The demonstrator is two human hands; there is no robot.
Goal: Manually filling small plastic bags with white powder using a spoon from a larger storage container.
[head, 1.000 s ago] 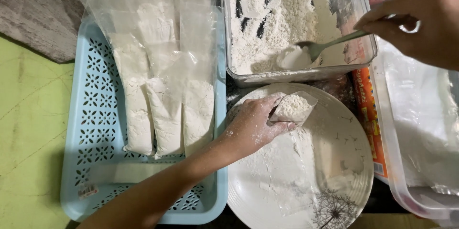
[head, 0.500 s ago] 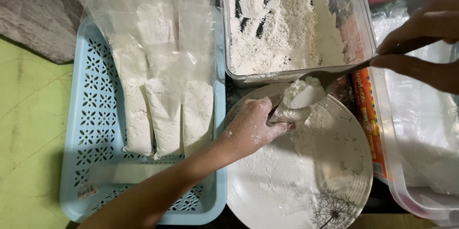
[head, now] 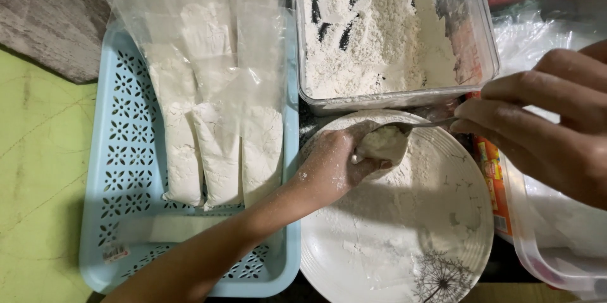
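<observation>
My left hand (head: pixel 335 162), dusted with white powder, holds a small clear plastic bag (head: pixel 381 146) open over a white plate (head: pixel 442 240). The bag is partly filled with powder. My right hand (head: pixel 544 126) grips a metal spoon (head: pixel 417 124) whose bowl is tipped into the bag's mouth. A clear plastic tub (head: pixel 480 56) of white powder stands just behind the plate.
A light blue perforated tray (head: pixel 120 170) at the left holds several filled clear bags of powder (head: pixel 215 113). A second clear tub (head: pixel 544 259) with plastic inside stands at the right, with an orange packet (head: pixel 490 170) beside it. Green mat at far left.
My right hand scooped powder from the tub, carried the spoon down and toward me, and now tips it into the bag. My left hand stayed in place.
</observation>
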